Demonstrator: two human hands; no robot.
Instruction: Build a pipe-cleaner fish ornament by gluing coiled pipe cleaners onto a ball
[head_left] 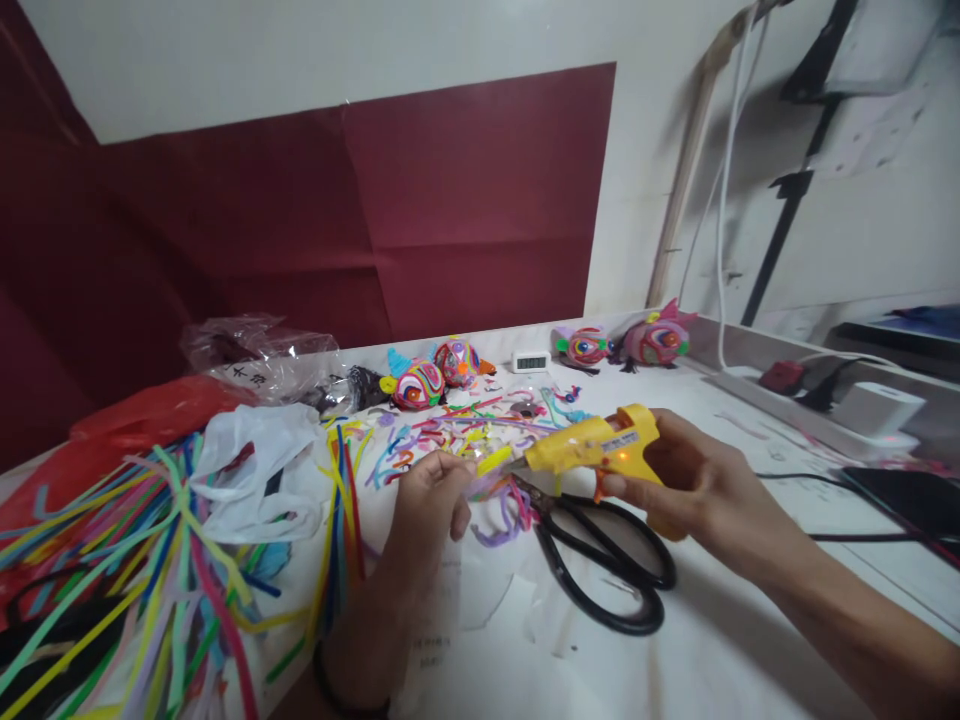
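My right hand (694, 490) is wrapped round a yellow glue gun (592, 445), whose orange light is on. Its nozzle points left, right by a short yellow strip (493, 461). That strip is pinched between the thumb and finger of my left hand (439, 495); whether the nozzle touches it I cannot tell. Below the gun lie scissors (600, 560) with black loop handles, their blades partly hidden. Curled purple strips (501, 525) rest on the table beside the scissors.
Long coloured strips (169, 560) and a white plastic bag (259, 475) cover the left side. Decorated fish-like figures (420, 383) stand at the back, with a white digital timer (531, 362) among them. A power strip (825, 410) and dark phone-like device (900, 505) lie to the right.
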